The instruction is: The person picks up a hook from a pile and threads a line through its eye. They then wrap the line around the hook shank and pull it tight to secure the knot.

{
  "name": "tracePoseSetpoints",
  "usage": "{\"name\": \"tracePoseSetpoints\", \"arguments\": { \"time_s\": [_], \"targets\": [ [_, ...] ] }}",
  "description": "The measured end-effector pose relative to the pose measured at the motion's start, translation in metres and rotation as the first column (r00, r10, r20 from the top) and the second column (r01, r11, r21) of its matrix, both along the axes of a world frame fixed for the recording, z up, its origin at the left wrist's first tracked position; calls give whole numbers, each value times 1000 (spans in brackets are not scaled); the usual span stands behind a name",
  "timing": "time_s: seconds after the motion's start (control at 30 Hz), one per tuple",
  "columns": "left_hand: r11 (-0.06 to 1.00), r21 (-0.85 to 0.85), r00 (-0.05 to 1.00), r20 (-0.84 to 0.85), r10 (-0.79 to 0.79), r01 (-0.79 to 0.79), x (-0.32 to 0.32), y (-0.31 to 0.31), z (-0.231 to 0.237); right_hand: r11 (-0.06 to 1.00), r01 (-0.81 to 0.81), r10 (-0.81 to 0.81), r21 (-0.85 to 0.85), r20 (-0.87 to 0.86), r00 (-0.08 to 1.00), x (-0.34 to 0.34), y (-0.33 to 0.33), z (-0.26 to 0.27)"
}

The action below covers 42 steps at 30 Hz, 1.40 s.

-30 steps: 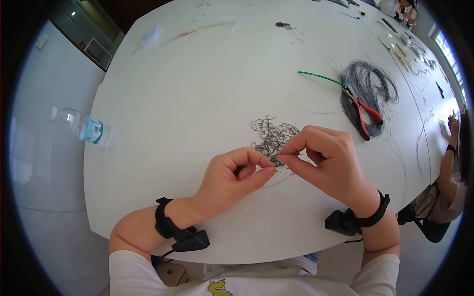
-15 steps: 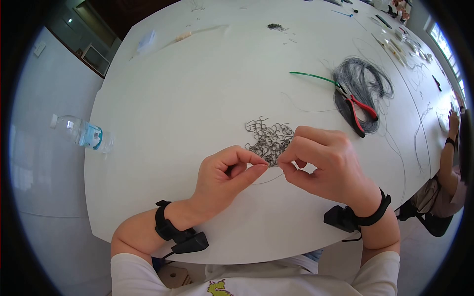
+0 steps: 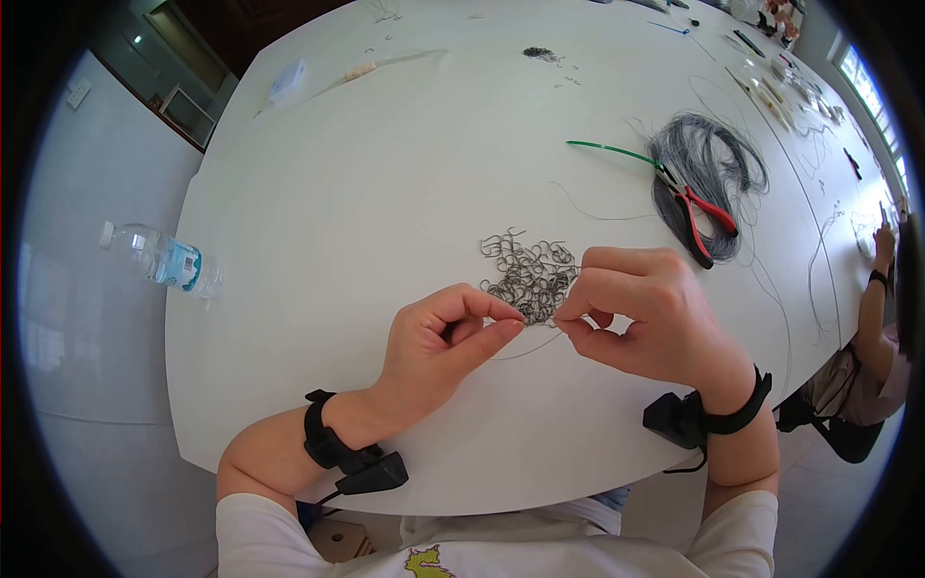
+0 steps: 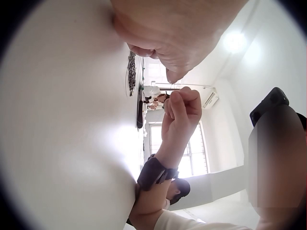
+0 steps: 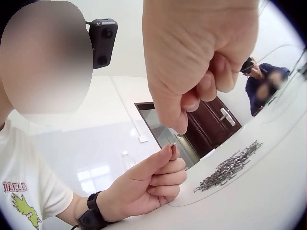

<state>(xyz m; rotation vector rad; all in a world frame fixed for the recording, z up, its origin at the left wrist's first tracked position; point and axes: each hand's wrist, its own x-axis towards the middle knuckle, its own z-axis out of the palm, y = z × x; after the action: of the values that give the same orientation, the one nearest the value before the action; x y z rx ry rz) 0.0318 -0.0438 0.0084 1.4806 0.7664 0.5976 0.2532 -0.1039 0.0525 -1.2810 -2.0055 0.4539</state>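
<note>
My left hand has its thumb and index fingertip pinched together just in front of a pile of small dark fish hooks. In the right wrist view a tiny metal tip, like a fish hook, shows at those fingertips. My right hand is close on the right, thumb and index fingertip brought together on thin line, its other fingers curled. A thin grey line loops below the fingertips on the white table. Most of what lies between the fingertips is hidden by them.
Red-handled pliers lie on a hank of grey line, beside a green strip. A plastic bottle lies at the left. A smaller dark pile is farther back. Another person's arm is at the right edge.
Both hands shifted slightly left as the view moved; then my right hand drew a little to the right, widening the gap between the fingertips. The left hand stays nearly still.
</note>
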Motion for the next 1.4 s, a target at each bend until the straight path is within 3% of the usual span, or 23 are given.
{"name": "tracePoseSetpoints", "arguments": {
  "time_s": [0.43,0.5,0.6,0.63,0.7,0.83,1.17,1.4],
  "targets": [
    [999,-39,1000,-2,-8,8,-1,0,-1,997,-27,21,-75,-74,997,5,5,-9],
    [999,-53,1000,-3,-5,5,-2,0,-1,981,35,-52,191,82,995,6,9,-10],
    [998,-70,1000,2,3,-3,-1,0,0,944,84,-124,318,110,986,2,10,-6],
    [997,-73,1000,8,6,-6,-1,0,0,945,79,-120,318,111,986,-2,8,-6],
    [996,-84,1000,30,7,-4,-1,0,-1,982,89,-87,164,-20,996,-15,-2,-8],
    [995,-97,999,41,13,-9,-1,1,-4,997,80,-81,16,77,994,-24,-7,-15],
    [996,-94,1000,30,7,-4,-1,2,-1,989,44,-48,144,26,999,-23,-1,-24],
    [993,-117,999,47,-4,9,-1,2,2,978,38,-56,207,84,995,-23,-1,-27]
  ]
}}
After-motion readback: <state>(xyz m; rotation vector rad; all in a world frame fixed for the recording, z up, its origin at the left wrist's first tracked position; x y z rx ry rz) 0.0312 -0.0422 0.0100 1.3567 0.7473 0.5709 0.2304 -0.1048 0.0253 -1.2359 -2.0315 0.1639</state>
